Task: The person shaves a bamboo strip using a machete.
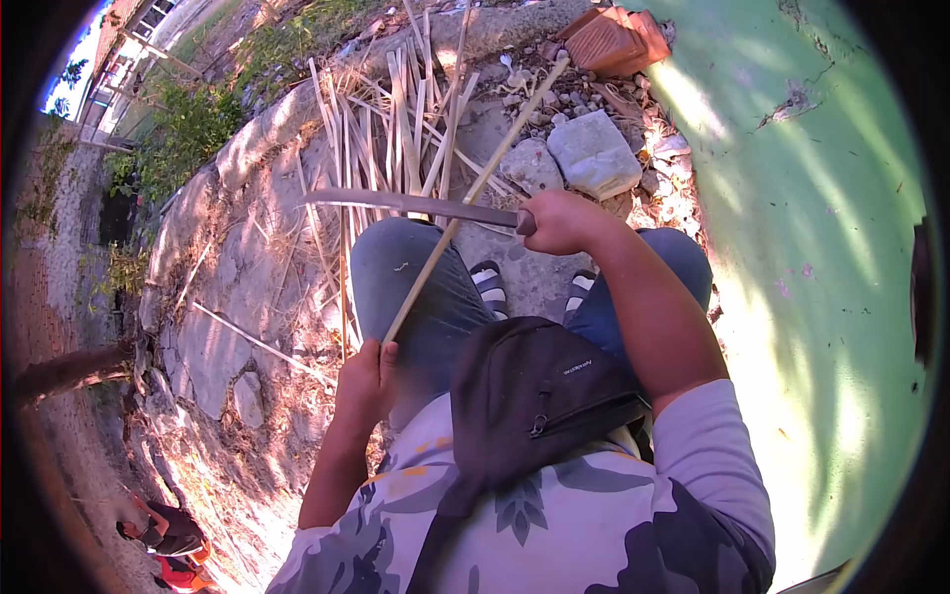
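My right hand (562,223) is closed around the handle of a long-bladed machete (396,201), its blade reaching leftward above my knees. A long, pale bamboo strip (421,282) runs diagonally from my left hand (366,381), whose fingers wrap its lower end. The blade crosses the strip near the strip's middle; whether the two touch I cannot tell. Beyond my left knee lies a loose pile of similar strips (401,129) on the ground.
Two pale stone blocks (596,155) lie ahead, with stacked orange tiles (618,42) behind. A green wall (821,277) rises on the right. One thin stick (262,344) lies on the left. People (173,530) are far off at lower left. A black bag (524,396) hangs across my front.
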`<state>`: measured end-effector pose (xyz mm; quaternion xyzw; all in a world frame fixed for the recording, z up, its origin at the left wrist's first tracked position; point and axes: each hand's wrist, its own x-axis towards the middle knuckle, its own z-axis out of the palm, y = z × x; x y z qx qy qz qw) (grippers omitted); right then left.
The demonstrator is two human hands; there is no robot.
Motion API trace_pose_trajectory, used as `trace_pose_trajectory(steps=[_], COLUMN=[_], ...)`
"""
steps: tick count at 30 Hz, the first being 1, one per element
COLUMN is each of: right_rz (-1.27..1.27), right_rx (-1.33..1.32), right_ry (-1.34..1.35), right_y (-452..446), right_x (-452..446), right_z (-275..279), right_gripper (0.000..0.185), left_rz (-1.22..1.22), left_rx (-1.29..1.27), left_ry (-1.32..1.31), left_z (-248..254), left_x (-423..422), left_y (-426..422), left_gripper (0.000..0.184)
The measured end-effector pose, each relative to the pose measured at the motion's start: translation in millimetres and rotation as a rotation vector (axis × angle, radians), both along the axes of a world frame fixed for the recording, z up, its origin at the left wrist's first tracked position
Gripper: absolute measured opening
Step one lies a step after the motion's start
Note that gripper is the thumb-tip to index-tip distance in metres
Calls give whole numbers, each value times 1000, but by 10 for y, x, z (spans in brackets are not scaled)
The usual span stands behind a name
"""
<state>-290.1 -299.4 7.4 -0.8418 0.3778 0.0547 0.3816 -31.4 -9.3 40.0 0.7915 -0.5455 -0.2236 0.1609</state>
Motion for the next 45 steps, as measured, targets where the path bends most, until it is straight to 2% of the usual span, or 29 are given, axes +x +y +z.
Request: trace_pose_trajectory(steps=[2,5,11,17,18,27,33,37,41,45], right_rz=[116,108,-103,98,83,-53,77,153,-28,-138], right_rx=[-118,-49,-24,-40,-115,-13,36,-33,-40,22], right_ry=[38,114,57,121,73,47,25,60,53,-11], right_y=[39,-43,-114,169,203,-159,130,139,-147,-172], right_x=[-18,3,90,237,261,62,200,255,119,42], right_z=[-119,-36,43,118,37,-55,-64,-17,-188,-111], right_gripper=[27,30,28,28,22,29,28,25,26,27], left_rz=[-20,-25,20,6,-1,33,19,43,65,47], left_rx=[32,41,24,13,16,41,47,63,69,50], left_ry=[-17,10,44,42,37,55,70,110,110,80], left_z=[-47,-51,-127,-110,-100,-73,-113,-104,-86,-92], left_x=[3,57,73,53,60,45,73,80,54,62], left_y=[-13,-44,-11,-35,-35,-42,-43,-42,-39,-49], left_gripper=[44,44,43,42,42,45,45,45,46,44])
